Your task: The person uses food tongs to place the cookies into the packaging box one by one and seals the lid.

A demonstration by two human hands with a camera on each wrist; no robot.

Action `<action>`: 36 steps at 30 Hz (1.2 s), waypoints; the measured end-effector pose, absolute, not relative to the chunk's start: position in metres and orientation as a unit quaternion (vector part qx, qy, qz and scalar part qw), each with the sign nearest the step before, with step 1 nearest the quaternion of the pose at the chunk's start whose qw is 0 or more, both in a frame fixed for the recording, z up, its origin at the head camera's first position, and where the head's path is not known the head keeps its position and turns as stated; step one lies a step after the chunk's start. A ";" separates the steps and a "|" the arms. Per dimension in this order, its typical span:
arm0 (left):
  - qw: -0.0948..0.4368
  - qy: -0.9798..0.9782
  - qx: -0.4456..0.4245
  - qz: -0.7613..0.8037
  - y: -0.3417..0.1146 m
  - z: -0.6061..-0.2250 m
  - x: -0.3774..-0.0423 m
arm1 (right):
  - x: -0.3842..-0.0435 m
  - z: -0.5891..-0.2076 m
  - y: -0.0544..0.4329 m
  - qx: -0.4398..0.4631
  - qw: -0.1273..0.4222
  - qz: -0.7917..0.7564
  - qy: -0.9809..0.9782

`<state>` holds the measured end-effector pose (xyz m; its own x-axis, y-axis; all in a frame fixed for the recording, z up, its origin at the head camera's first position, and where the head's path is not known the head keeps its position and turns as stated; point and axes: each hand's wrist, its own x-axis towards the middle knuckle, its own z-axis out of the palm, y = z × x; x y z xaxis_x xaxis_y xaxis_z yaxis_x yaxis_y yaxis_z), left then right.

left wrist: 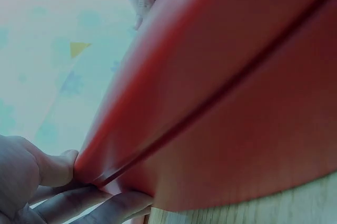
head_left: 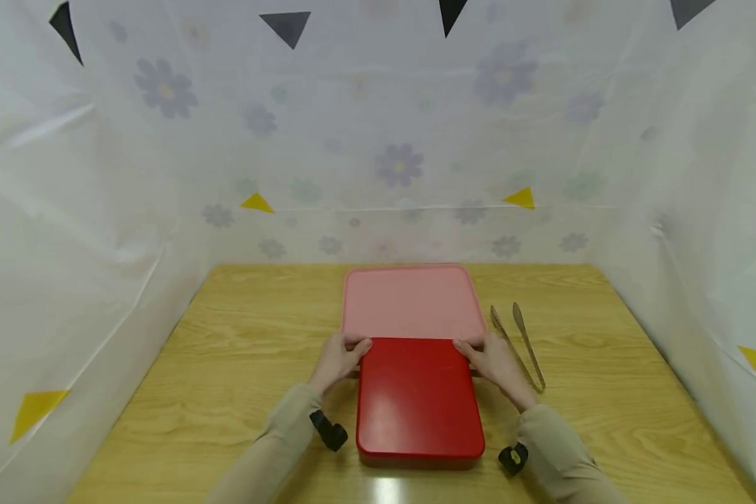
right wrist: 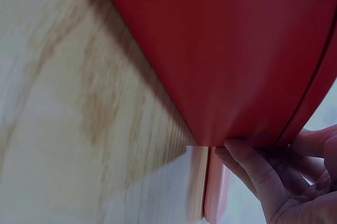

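Note:
A red rectangular box with a closed, smooth lid lies in front of me, a dark seam running round its side between lid and base. My left hand holds its far left corner, thumb at the lid's edge and fingers lower on the side. At the far right corner my right hand grips likewise; in the right wrist view its fingers touch the box's side below the seam. Directly behind the box is a pink tray with a raised rim, its near edge hidden by box and hands.
Metal tongs lie spread on the wooden table, right of the tray and close to my right forearm. White sheeting with flowers and coloured triangles encloses the table at the back and both sides.

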<state>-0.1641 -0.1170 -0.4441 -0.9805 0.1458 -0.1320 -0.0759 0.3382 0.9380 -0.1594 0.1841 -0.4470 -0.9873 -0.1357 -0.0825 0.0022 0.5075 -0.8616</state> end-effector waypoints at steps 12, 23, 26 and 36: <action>0.076 0.824 0.029 0.560 -0.122 -0.453 -0.162 | -0.159 -0.453 0.184 -0.044 0.074 -0.490 0.867; -0.053 0.923 0.108 0.366 -0.159 -0.461 -0.171 | -0.165 -0.453 0.231 -0.127 -0.059 -0.314 0.939; -0.084 0.963 0.097 0.238 -0.188 -0.460 -0.175 | -0.167 -0.455 0.268 -0.097 -0.069 -0.228 0.966; -0.039 0.992 0.038 0.118 -0.233 -0.451 -0.178 | -0.164 -0.465 0.315 -0.017 -0.020 -0.134 0.991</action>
